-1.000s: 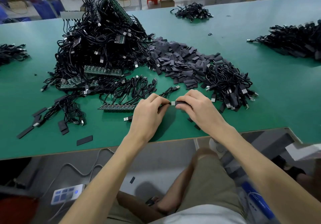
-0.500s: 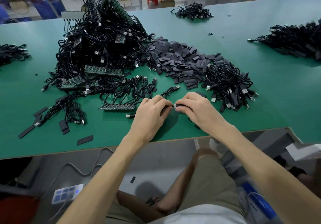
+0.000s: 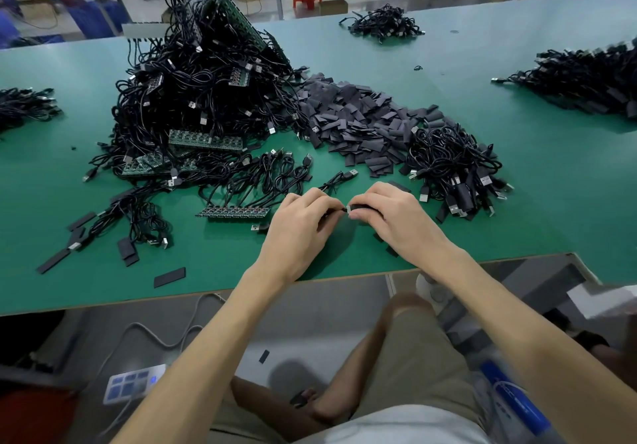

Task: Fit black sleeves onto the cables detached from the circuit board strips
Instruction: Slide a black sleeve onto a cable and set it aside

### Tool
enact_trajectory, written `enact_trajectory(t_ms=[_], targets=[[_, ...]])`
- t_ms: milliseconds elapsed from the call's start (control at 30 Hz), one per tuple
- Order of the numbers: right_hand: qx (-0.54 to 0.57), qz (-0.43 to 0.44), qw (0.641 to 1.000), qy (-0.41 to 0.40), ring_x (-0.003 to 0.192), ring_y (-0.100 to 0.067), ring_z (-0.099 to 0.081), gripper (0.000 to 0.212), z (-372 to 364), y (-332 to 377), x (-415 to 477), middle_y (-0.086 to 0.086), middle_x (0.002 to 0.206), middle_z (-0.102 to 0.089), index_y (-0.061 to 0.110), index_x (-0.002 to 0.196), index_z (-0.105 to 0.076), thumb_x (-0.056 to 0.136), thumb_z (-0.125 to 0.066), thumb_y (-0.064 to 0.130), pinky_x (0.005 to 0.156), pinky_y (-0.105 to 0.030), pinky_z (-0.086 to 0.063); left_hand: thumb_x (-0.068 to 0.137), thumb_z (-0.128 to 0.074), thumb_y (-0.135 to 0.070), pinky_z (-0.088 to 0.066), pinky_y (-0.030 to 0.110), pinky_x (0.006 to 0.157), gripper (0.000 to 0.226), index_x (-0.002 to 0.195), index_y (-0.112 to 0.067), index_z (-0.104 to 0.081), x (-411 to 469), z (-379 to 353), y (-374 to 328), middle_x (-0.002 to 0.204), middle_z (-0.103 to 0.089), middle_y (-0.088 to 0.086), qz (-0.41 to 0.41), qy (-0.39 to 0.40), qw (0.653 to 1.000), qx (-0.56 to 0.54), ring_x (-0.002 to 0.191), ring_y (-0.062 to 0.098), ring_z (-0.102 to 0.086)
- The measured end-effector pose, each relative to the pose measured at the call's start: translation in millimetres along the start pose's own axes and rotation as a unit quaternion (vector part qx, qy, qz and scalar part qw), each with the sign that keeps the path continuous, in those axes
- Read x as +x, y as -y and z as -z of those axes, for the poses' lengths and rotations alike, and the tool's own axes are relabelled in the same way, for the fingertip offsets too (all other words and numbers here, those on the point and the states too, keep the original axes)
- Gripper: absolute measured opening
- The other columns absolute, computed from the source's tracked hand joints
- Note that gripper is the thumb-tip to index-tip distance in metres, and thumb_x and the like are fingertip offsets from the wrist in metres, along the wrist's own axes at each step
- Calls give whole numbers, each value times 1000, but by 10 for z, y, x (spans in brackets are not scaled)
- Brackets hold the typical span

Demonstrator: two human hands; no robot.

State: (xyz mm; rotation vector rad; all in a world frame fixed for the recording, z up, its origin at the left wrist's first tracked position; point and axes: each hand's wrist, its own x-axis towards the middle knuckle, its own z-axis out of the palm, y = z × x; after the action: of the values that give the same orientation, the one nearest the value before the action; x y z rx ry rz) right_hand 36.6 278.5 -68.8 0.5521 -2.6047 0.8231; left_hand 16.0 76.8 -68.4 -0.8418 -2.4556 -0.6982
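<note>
Head view: left hand (image 3: 296,233) pinches the cable (image 3: 337,210), right hand (image 3: 396,223) pinches a black sleeve (image 3: 360,207), near the front edge of the tabletop (image 3: 551,209); misaligned ends could snag and buckle the sleeve; a loose pinch might drop it.

Factory assembly floor: long green workbench (image 3: 517,175) heaped with cable piles (image 3: 193,99).

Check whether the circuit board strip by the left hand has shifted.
No. The circuit board strip keeps its place relative to the table edge.
</note>
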Motion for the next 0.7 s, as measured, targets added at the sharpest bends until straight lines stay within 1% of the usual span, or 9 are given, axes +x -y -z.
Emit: enact_trajectory(t_ms=[100, 200, 367, 467, 600, 700], targets=[[-2, 3, 1000, 6, 89, -24, -60, 22, -9, 11, 1, -8, 95, -64, 5, 112, -74, 100, -65, 21, 85, -38, -50, 95, -71, -22, -48, 34, 81, 9, 101, -15, -75, 3, -7, 10, 96, -69, -3, 0, -8, 1000, -2, 79, 19, -55], [-5, 18, 1000, 21, 90, -26, -58, 22, -7, 2, -12, -9, 95, -62, 3, 112, -74, 98, -67, 19, 84, -41, -49, 94, -72, -21, -47, 34, 80, 8, 99, -15, -75, 6, -16, 10, 95, -69, -3, 0, -13, 1000, -1, 78, 12, -48], [-13, 19, 1000, 9, 93, -25, -58, 23, -23, -11, -15, -8, 97, -63, 3, 113, -73, 99, -67, 20, 86, -38, -48, 94, -73, -19, -48, 33, 79, 7, 99, -14, -75, -10, -6, -3, 95, -69, -2, -9, -17, 1000, -1, 75, 21, -55], [-21, 14, 1000, 5, 93, -24, -58, 22, -31, -6, -14, -8, 96, -63, 4, 112, -73, 100, -65, 20, 86, -36, -48, 94, -73, -19, -49, 36, 79, 8, 100, -13, -75, -9, -1, -5, 95, -70, -1, -8, -18, 1000, -4, 75, 24, -58], [-23, 26, 999, 19, 91, -25, -57, 23, -11, 8, -5, -7, 95, -63, 2, 113, -73, 99, -66, 19, 84, -34, -47, 95, -72, -19, -50, 37, 79, 8, 100, -14, -74, -7, 1, -10, 96, -70, -2, -1, -19, 1000, 4, 75, 22, -59], [-25, 25, 999, 17, 91, -25, -56, 23, 0, 18, -8, -6, 96, -63, 4, 113, -72, 99, -66, 21, 83, -37, -47, 96, -71, -19, -49, 37, 79, 9, 101, -14, -74, -7, -4, -9, 97, -70, -1, 5, -24, 1000, 4, 75, 21, -57]])
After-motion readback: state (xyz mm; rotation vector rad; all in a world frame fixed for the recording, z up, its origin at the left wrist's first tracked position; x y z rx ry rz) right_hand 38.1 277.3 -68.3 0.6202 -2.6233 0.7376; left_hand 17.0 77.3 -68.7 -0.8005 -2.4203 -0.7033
